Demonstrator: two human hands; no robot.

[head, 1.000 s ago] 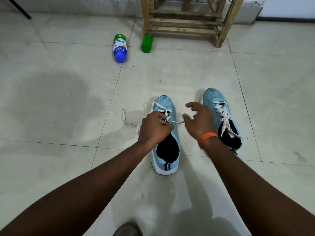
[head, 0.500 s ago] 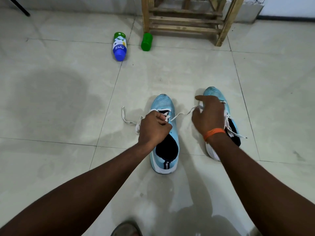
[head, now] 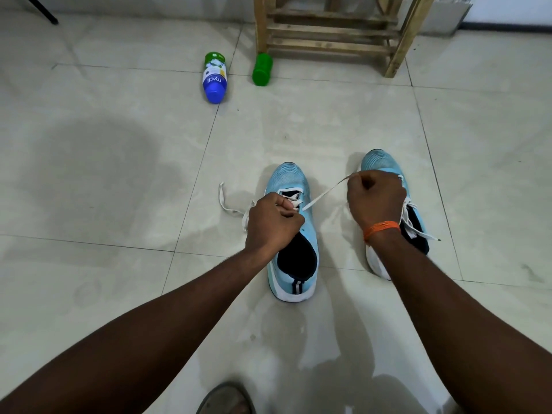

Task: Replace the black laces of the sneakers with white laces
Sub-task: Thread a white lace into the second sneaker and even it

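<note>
The left hand (head: pixel 273 222) rests over the tongue of the light-blue sneaker (head: pixel 294 180) at the frame's centre. Its fingers are curled tight and pinch the white lace (head: pixel 322 194) by the upper eyelets. The fingertips are tucked under, so which eyelet it is cannot be told.

From there the lace runs taut toward two o'clock into the right hand (head: pixel 376 201), a closed fist gripping it. The lace's other length lies slack on the tiled floor (head: pixel 119 174) at nine o'clock of the left hand.

The right fist and the wrist with its orange band (head: pixel 382 228) hide most of the second sneaker (head: pixel 378 161). Only its toe, part of the heel and some white lacing (head: pixel 415 228) show.

At twelve o'clock a wooden stand (head: pixel 328 34) is cut off by the top edge. A green bottle (head: pixel 262 69) and a blue-capped Nycil bottle (head: pixel 214 77) lie beside it. At six o'clock a grey shoe tip (head: pixel 227 398) is cropped.
</note>
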